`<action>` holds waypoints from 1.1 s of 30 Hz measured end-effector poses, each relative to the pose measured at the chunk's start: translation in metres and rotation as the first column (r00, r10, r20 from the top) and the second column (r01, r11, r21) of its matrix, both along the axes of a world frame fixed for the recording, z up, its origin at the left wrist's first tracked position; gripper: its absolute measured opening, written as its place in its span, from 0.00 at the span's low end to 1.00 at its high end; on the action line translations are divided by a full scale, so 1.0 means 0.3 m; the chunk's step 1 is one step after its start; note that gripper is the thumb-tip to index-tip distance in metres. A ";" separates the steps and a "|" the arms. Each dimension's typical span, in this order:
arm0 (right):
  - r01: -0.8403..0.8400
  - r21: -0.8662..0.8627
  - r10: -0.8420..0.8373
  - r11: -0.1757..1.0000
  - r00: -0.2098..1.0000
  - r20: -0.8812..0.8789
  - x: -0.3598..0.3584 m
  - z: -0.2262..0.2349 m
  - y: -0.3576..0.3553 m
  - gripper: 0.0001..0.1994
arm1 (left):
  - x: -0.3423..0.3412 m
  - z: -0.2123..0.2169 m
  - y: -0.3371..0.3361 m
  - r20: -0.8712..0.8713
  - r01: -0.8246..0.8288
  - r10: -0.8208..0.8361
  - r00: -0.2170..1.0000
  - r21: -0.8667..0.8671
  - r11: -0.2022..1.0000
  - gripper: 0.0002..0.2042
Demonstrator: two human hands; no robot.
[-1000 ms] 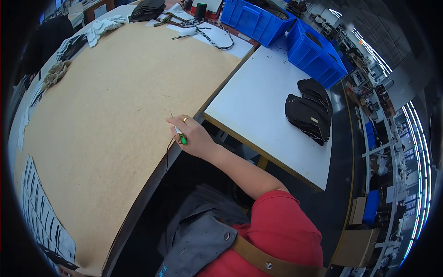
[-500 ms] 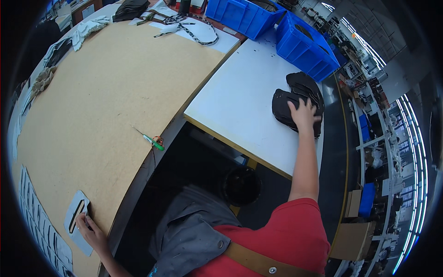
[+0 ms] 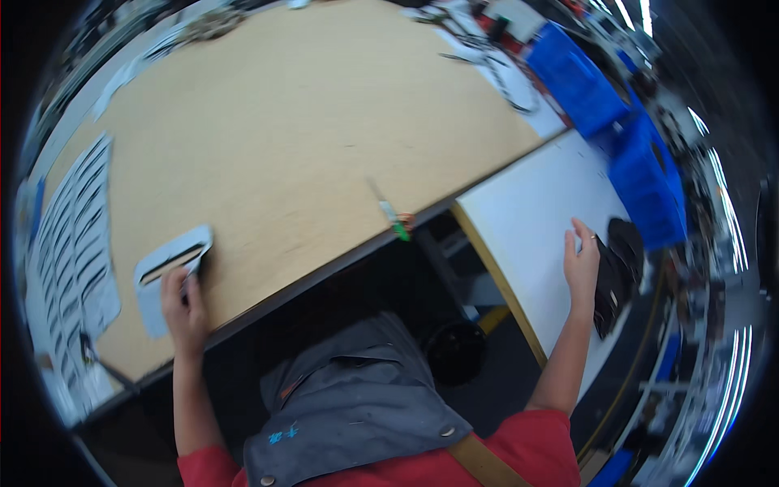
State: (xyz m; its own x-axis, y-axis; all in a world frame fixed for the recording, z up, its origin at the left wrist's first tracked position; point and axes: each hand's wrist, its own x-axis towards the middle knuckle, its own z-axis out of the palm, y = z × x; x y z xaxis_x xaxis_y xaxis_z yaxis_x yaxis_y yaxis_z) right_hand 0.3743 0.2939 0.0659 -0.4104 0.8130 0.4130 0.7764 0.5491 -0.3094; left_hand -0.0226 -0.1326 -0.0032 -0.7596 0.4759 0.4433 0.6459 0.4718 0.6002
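My left hand grips the edge of a light grey flat piece with a long slot, its fingers curled at the slot's near side. The piece lies on the tan tabletop, and tan shows through its slot. Over the white side table my right hand is open, thumb and fingers apart, and holds nothing visible. Right beside it lies a stack of black shaped pieces, partly behind the hand. An awl-like tool with a green handle rests near the tan table's front edge.
Rows of grey slotted pieces lie at the left. Two blue bins stand at the far right, beside patterned straps. The white side table adjoins the tan table. A dark round bin stands below.
The view has swung left. My right hand has come off the black pieces and moved to their left. My left hand stays at the grey slotted piece.
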 end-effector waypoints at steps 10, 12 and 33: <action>-0.868 0.037 0.842 0.496 0.490 0.226 -0.968 -0.043 -0.343 0.22 | 0.179 0.095 0.071 0.017 0.067 -0.069 0.997 0.099 0.993 0.05; -0.879 0.074 0.828 0.471 0.469 0.308 -1.012 -0.014 -0.363 0.22 | 0.213 0.106 0.078 0.121 0.105 -0.116 0.986 0.094 0.990 0.07; -0.768 -0.625 0.512 0.136 0.595 -0.620 -0.912 0.014 -0.451 0.10 | 0.126 0.076 0.061 0.044 0.270 -0.268 0.962 -0.262 0.926 0.11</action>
State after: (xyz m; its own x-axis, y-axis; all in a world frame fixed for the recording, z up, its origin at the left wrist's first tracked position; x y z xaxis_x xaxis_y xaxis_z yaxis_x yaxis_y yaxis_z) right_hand 0.1006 0.1586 0.0701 -0.9663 0.2507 -0.0584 0.1131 0.2097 -0.9712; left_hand 0.0153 -0.1144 0.0195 -0.5892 0.7620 0.2688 0.7668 0.4224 0.4833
